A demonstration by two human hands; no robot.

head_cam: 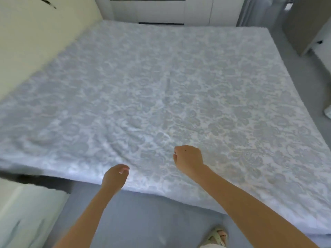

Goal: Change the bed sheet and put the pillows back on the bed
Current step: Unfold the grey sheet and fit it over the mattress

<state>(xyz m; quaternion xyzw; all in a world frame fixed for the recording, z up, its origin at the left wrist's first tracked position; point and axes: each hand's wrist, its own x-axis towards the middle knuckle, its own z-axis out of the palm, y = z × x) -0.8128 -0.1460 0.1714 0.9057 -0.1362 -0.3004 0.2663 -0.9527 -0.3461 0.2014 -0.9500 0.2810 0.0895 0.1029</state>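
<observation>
Left hand (114, 178) and right hand (188, 160) curl over the sheet's (161, 86) near edge — grip unclear — flat, open cloth beyond them.

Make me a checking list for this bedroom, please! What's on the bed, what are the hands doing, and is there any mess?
Surface: flowery blue-grey sheet spread flat, small creases near the front edge.
Job's things: sheet on; pillows, nothing seen.
Clutter: pale thing at lower left, unclear what.
Grippers: left hand at the sheet's front edge, fingers curled, pinch unclear; right hand over the sheet, fingers curled, holding nothing.
Cables: nothing seen.
Surroundings: white cupboards at the far side, cream headboard left, grey floor, a sandalled foot.
</observation>
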